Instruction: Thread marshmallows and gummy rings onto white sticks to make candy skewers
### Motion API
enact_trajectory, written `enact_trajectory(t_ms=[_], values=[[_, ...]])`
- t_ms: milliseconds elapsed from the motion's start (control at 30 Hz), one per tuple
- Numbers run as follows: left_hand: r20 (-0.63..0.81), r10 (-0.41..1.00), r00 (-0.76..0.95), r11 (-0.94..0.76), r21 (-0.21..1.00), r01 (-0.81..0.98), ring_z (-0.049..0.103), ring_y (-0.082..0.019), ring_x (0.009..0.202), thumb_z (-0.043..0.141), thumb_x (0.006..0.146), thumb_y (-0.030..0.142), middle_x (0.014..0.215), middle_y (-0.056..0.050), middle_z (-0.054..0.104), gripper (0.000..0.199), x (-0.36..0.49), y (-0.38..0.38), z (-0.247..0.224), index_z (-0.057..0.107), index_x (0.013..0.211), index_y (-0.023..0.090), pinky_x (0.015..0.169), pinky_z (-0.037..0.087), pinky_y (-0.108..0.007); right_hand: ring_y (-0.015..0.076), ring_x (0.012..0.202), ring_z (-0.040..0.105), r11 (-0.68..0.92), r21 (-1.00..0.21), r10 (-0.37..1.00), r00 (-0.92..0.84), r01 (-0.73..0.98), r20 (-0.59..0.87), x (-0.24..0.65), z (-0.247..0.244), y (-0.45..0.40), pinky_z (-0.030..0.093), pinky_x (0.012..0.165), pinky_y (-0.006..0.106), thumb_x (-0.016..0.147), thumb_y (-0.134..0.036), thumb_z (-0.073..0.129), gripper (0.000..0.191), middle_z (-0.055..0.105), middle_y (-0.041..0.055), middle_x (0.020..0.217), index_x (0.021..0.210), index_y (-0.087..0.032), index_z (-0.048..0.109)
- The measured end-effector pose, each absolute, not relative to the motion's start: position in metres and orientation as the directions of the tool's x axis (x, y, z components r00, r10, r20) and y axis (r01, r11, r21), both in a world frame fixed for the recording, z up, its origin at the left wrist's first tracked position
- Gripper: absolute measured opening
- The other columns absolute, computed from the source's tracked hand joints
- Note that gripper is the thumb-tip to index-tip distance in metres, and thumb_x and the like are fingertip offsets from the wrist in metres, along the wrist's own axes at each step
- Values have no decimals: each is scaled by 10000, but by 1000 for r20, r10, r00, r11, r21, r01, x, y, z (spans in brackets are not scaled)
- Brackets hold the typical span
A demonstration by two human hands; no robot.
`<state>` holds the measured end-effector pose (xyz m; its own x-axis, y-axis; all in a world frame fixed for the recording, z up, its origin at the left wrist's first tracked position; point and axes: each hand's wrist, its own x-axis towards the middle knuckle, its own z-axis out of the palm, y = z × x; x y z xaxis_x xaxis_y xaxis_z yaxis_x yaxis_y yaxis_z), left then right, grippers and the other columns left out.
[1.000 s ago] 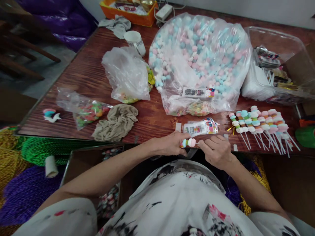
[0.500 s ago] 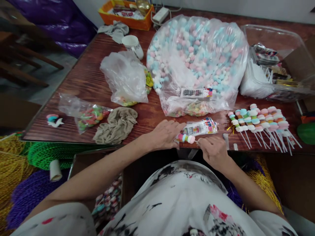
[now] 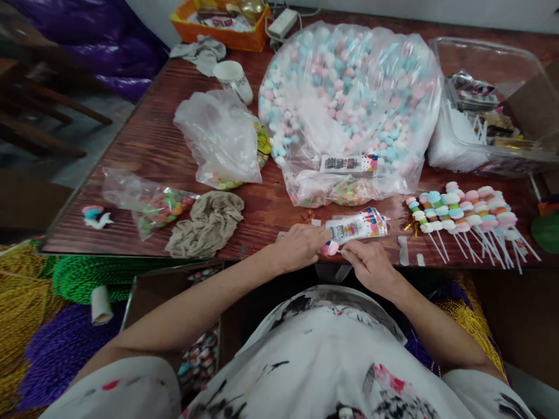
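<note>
A marshmallow skewer (image 3: 331, 249) lies at the table's front edge, mostly hidden by my left hand (image 3: 301, 247); only its pink end shows. My left fingers are closed around a small plastic wrapper (image 3: 282, 235) whose pale end sticks out on the left, with the skewer's upper part inside or under it. My right hand (image 3: 369, 263) pinches the skewer's white stick just below the pink marshmallow. Behind both hands lies a stack of printed plastic wrappers (image 3: 356, 225). To the right, finished-looking marshmallow skewers (image 3: 463, 209) rest in a row, sticks toward me.
A large clear bag of marshmallows (image 3: 349, 87) fills the back. Gummy candy bags (image 3: 163, 209), a crumpled cloth (image 3: 207, 221) and a mug (image 3: 234, 81) stand left. A clear plastic bin (image 3: 502, 154) with white sticks stands right. An orange tray (image 3: 220, 35) sits far back.
My right hand has moved a little left, toward my left hand. More of the skewer is now covered, leaving just its pink end. A pale wrapper end now shows left of my left hand.
</note>
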<state>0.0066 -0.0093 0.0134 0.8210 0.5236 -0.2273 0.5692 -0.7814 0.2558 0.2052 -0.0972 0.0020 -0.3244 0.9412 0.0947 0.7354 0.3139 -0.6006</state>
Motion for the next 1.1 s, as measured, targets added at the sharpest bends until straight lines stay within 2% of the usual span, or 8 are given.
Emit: enact_trajectory(t_ms=[233,400,500,667,767,867,967,1100], values=[[-228,539,811,-761,280,585,650,-218,860,542,822,121,932,-83,698,125,14,-13,10,563,932,175,696,420,-295,149,597,589,292,-500,944,-330,815,13,186,5,-86,288,589,271,960,-194,463,180,691,18,681,944,-193,643],[-219,671,708,-639,315,702,659,-215,824,569,788,192,919,-61,711,206,5,-2,18,597,992,193,652,403,-279,167,650,577,437,-343,897,-377,831,231,188,4,-88,303,626,304,920,-125,469,182,689,47,724,911,-166,646],[-252,646,721,-634,350,690,659,-200,792,558,738,144,854,-40,714,182,-5,4,22,627,895,203,631,385,-258,173,666,552,484,-213,838,-379,849,392,197,3,-94,302,650,327,915,-125,479,185,672,50,705,874,-166,655],[-304,603,737,-592,449,670,635,-170,652,563,740,173,699,-9,680,86,-14,1,17,631,782,204,581,356,-237,151,665,536,529,-151,791,-421,835,445,208,2,-100,299,661,323,944,-144,480,218,660,32,683,815,-188,649],[-262,627,734,-651,342,678,652,-199,721,557,752,161,783,-44,697,124,-12,-6,15,638,844,184,615,392,-259,137,598,519,511,-287,830,-379,810,408,205,-1,-102,296,629,308,955,-175,469,255,630,22,621,748,-178,619],[-176,616,768,-749,172,640,657,-256,822,548,765,134,863,-105,689,174,-4,-14,15,632,916,150,679,436,-317,116,537,498,390,-584,921,-283,712,269,194,-7,-103,310,582,267,972,-220,447,263,590,-11,587,768,-175,607],[-124,592,796,-791,100,604,651,-270,840,537,815,163,856,-128,668,147,5,-18,13,625,930,138,709,457,-348,102,521,479,209,-802,973,-204,560,112,180,-14,-99,327,544,226,972,-256,455,298,524,-38,563,705,-185,565],[-109,646,756,-749,99,655,654,-249,843,514,862,212,850,-105,670,141,4,-17,9,614,945,156,700,454,-327,110,548,494,179,-812,980,-176,555,96,174,-17,-89,348,556,214,972,-276,465,296,539,-33,587,711,-192,578]])
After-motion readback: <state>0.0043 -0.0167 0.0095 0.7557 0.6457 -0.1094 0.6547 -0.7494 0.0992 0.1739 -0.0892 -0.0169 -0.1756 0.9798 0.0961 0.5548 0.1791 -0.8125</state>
